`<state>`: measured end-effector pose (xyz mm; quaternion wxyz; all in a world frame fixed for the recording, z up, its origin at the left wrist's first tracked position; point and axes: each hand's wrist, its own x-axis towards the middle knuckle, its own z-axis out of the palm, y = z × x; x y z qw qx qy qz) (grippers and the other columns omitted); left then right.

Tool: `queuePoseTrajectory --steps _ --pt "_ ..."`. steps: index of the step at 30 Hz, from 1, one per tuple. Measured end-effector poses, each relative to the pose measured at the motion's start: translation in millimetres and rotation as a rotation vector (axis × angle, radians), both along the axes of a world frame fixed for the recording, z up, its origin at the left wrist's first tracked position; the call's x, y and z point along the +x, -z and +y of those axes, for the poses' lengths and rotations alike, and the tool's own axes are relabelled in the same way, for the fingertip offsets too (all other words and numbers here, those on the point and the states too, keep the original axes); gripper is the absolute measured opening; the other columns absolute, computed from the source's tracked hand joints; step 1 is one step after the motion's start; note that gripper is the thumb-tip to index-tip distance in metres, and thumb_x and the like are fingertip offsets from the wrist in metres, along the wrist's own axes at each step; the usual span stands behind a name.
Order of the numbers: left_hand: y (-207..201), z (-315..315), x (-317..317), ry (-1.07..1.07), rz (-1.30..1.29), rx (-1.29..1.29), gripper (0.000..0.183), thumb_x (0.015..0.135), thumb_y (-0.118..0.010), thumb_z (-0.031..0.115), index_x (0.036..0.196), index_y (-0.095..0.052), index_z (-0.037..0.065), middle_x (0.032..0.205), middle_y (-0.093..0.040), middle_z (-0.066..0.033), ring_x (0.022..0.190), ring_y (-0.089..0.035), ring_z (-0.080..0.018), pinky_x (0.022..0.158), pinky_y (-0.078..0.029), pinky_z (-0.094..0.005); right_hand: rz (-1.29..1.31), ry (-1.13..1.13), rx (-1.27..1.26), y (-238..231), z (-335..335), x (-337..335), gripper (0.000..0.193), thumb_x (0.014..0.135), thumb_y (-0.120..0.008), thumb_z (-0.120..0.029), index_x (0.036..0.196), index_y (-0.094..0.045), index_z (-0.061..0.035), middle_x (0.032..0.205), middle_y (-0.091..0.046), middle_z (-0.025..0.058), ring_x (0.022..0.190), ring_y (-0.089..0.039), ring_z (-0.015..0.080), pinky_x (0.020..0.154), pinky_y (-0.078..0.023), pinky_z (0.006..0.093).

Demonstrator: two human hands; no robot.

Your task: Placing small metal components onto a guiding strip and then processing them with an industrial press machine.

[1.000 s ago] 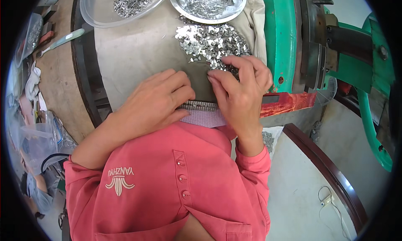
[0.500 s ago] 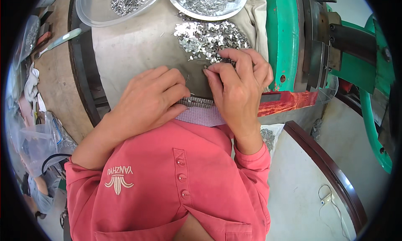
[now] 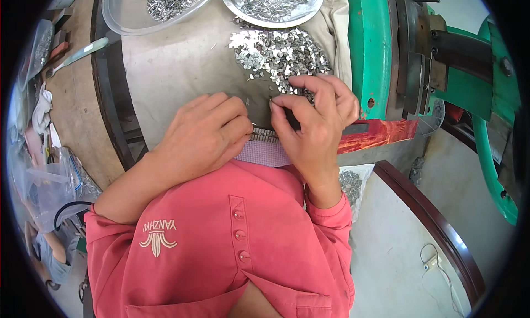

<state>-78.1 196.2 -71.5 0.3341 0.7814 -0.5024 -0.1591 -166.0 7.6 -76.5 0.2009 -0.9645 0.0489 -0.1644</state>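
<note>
A row of small metal pieces (image 3: 265, 135) runs along the near edge of the grey cloth (image 3: 160, 69), just above a lilac checked fabric (image 3: 262, 153). At the row's left end my left hand (image 3: 207, 129) is closed, its fingertips bent down on the pieces; what it pinches is hidden. My right hand (image 3: 316, 119) hovers right of the row, thumb and forefinger tips pressed together. Whatever they pinch is too small to name. Beyond it lies a loose pile of small flat silvery metal pieces (image 3: 276, 50), its near edge partly behind my right fingers.
A clear plastic tub (image 3: 118, 22) and a white bowl (image 3: 281, 24) with metal pins stand at the far edge. Green machinery (image 3: 375, 47) rises on the right. At left lies a pale-handled brush (image 3: 83, 53). A bag of metal bits (image 3: 353, 182) sits below right.
My right hand has shifted slightly nearer to me, its thumb and forefinger still together. The left hand stays by the row, its fingers a little more curled in.
</note>
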Motion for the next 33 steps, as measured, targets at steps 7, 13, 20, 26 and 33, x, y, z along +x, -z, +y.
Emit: queuePoseTrajectory --steps 7,13,20,26,33 --pt "3.0 -1.4 -0.2 0.016 0.003 -0.056 0.02 0.073 -0.078 0.012 0.089 -0.066 0.007 0.092 -0.059 -0.0037 0.084 -0.059 -0.0249 0.072 -0.048 -0.0377 0.026 -0.078 0.079 -11.7 4.6 -25.7 0.016 0.068 -0.08 -0.015 0.081 -0.071 -0.0189 0.113 -0.065 -0.0048 0.118 -0.051 0.0252 0.102 -0.028 0.0445" --pt "5.2 -0.9 -1.8 0.021 -0.023 -0.08 0.018 0.074 -0.078 0.011 0.087 -0.066 0.007 0.092 -0.06 -0.0037 0.082 -0.059 -0.0249 0.072 -0.048 -0.037 0.122 -0.128 0.113 -14.9 3.3 -28.9 0.015 0.071 -0.08 -0.018 0.085 -0.075 -0.0184 0.113 -0.065 -0.0046 0.117 -0.051 0.025 0.101 -0.028 0.0452" --pt "6.2 -4.0 -2.3 -0.015 0.048 -0.084 0.017 0.075 -0.077 0.009 0.085 -0.064 0.006 0.093 -0.06 -0.0056 0.083 -0.061 -0.0262 0.073 -0.049 -0.0378 -0.016 -0.1 -0.018 -3.0 -16.0 12.3 0.014 0.072 -0.08 -0.012 0.083 -0.073 -0.0138 0.11 -0.064 -0.001 0.112 -0.053 0.0262 0.099 -0.029 0.0443" --pt "-3.0 -2.4 21.5 -0.195 0.101 -0.048 0.017 0.079 -0.072 0.001 0.094 -0.064 0.004 0.094 -0.06 -0.0111 0.083 -0.062 -0.0322 0.07 -0.051 -0.0381 0.033 -0.139 -0.018 -9.6 -9.4 26.0 0.011 0.071 -0.078 -0.011 0.079 -0.071 -0.0104 0.11 -0.063 0.0013 0.116 -0.051 0.0279 0.1 -0.029 0.0469" --pt "4.7 -22.1 41.0 -0.195 -0.132 0.026 0.012 0.083 -0.071 0.008 0.093 -0.064 0.005 0.09 -0.058 -0.0081 0.083 -0.062 -0.0307 0.068 -0.05 -0.0406 0.06 -0.179 -0.043 -12.2 -11.1 25.5 0.008 0.07 -0.077 -0.011 0.076 -0.072 -0.0108 0.11 -0.063 0.0001 0.116 -0.051 0.0278 0.101 -0.029 0.0482"
